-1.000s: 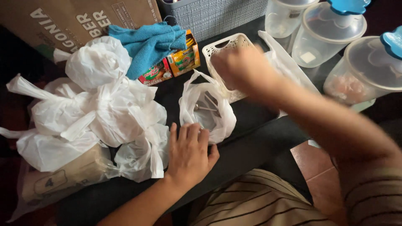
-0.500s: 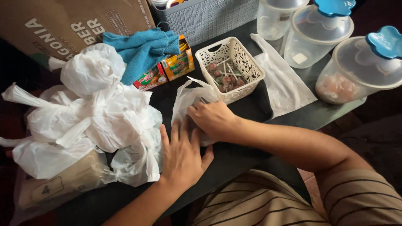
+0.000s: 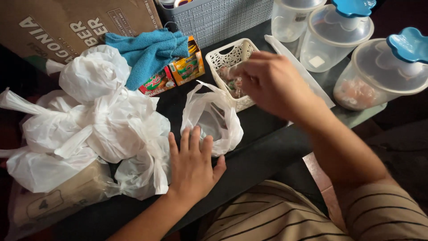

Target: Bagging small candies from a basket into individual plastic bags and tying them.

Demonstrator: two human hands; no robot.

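Left hand [image 3: 192, 166] flat, open on white bag [image 3: 213, 119]; right hand [image 3: 272, 82] pinching inside basket [image 3: 232, 58].

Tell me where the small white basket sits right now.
In the head view, the small white basket sits upper centre on the dark table, just beyond the open plastic bag, with the right hand reaching into it.

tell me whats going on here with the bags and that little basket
A person sits at a dark table. The left hand lies flat, pinning the edge of an open white plastic bag. The right hand reaches into a small cream basket of small items. Tied white bags are heaped to the left.
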